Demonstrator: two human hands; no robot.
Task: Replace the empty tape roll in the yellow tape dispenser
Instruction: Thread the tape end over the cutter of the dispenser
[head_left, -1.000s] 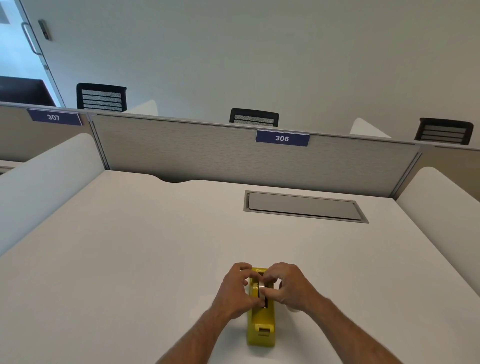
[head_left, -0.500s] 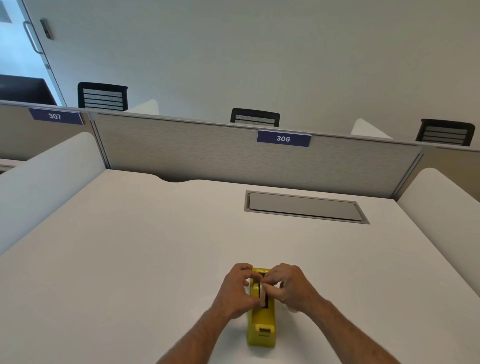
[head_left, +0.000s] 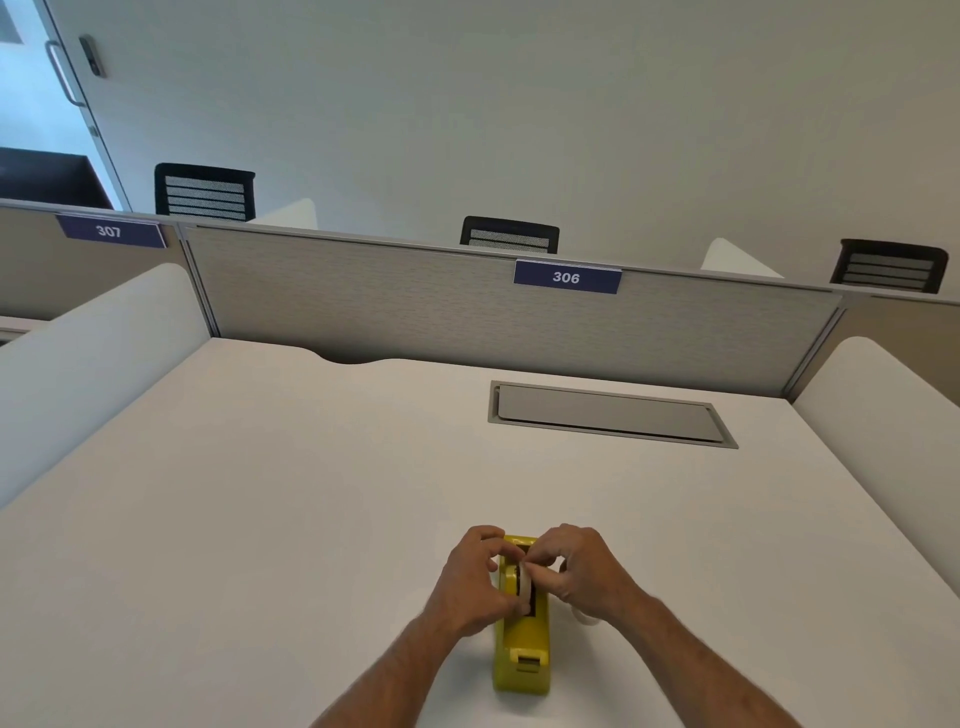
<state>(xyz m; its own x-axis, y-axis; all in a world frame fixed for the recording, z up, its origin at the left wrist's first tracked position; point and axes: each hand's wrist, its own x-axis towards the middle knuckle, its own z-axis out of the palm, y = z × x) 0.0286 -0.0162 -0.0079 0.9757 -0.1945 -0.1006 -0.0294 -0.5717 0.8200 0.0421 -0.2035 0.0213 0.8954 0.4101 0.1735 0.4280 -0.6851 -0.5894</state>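
The yellow tape dispenser (head_left: 522, 644) lies on the white desk (head_left: 260, 519) near the front edge, its cutter end toward me. A pale tape roll (head_left: 524, 587) stands upright in the dispenser's slot. My left hand (head_left: 470, 582) pinches the roll from the left side. My right hand (head_left: 576, 569) pinches it from the right and top. Fingers hide most of the roll and its core. A small white object (head_left: 584, 617) peeks out on the desk under my right wrist; I cannot tell what it is.
A grey cable hatch (head_left: 608, 415) is set flush into the desk at the back right. A grey partition (head_left: 415, 306) labelled 306 closes the far side, with white side dividers (head_left: 78, 353) left and right. Black chair backs show beyond it.
Both hands stay on the roll over the dispenser. The fingers have shifted slightly on the roll, which sits a little lower in the slot.
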